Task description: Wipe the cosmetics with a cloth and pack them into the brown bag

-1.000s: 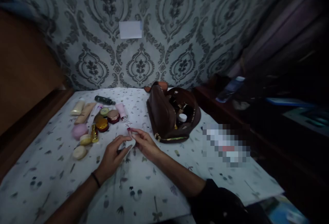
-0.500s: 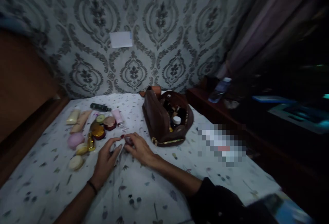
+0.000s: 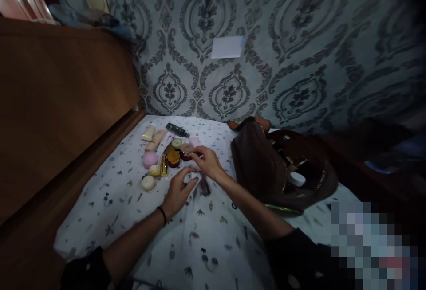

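Note:
My left hand (image 3: 179, 192) rests on the patterned sheet with thumb and index finger apart, a raised white fold of cloth between them. Close to its fingertips lies a small dark reddish tube (image 3: 205, 186). My right hand (image 3: 209, 162) reaches past it, its fingertips at the right edge of a dark red jar with a pinkish lid (image 3: 187, 149); no firm grip shows. The hand partly covers a pink tube (image 3: 193, 141). Beside the jar sit a gold-lidded jar (image 3: 173, 158), a small gold bottle (image 3: 163, 166) and a green-lidded pot (image 3: 176, 143).
More cosmetics lie to the left: a pink round container (image 3: 150, 160), a cream pot (image 3: 148, 182), a peach tube (image 3: 155, 140) and a dark green bottle (image 3: 177, 129). On the right stands an open brown bag (image 3: 254, 166). A wooden panel (image 3: 66, 86) borders the left side.
The view has turned left. My right hand has let go of the dark reddish tube and moved up to the pinkish-lidded jar. My left hand stays in much the same place on the sheet.

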Demonstrator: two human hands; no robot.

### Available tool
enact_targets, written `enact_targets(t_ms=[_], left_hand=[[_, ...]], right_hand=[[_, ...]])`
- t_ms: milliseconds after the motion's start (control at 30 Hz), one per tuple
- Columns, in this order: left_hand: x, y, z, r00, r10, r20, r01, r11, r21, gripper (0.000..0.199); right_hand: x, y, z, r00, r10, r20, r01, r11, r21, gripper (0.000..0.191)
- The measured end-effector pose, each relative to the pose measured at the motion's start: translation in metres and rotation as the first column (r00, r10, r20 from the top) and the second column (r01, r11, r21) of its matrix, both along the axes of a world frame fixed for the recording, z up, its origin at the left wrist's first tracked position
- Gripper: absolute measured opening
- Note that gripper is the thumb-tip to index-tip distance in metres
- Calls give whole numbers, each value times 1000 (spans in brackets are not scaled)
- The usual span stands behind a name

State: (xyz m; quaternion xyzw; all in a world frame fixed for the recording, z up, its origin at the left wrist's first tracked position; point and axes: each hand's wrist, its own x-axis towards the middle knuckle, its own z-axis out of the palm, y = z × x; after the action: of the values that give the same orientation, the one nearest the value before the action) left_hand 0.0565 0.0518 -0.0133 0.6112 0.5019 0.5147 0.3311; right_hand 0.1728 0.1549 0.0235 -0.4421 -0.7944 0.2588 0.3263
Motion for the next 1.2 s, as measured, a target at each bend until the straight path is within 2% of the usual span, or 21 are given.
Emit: enact_targets(t_ms=[200, 433, 633, 1000, 1100, 1200], left_hand=[[-2, 4, 0, 1000, -9, -3, 9, 1000, -12, 17], [-4, 5, -2, 999, -30, -11, 30, 999, -19, 16], [-4, 6, -2, 999, -45, -19, 44, 999, -12, 17], [-3, 6, -4, 998, -41, -45, 40, 999, -24, 19], [-2, 7, -5, 997, -46, -59, 45, 999, -17, 22], [-2, 8, -7, 997, -48, -66, 49, 999, 5, 26]], right_hand=[[-59, 41, 13, 977, -11, 213, 12, 1000, -6, 25], [-102, 75, 10, 936, 12, 352, -22, 999, 24, 28], [-118, 83, 5, 926, 14, 377, -36, 998, 52, 33], [-117, 103, 4, 918, -32, 394, 30, 999, 11, 36], [-134, 105, 9, 914, -10, 407, 4, 1000, 17, 34], [-165, 106, 15, 904, 42, 426, -58, 998, 25, 34]])
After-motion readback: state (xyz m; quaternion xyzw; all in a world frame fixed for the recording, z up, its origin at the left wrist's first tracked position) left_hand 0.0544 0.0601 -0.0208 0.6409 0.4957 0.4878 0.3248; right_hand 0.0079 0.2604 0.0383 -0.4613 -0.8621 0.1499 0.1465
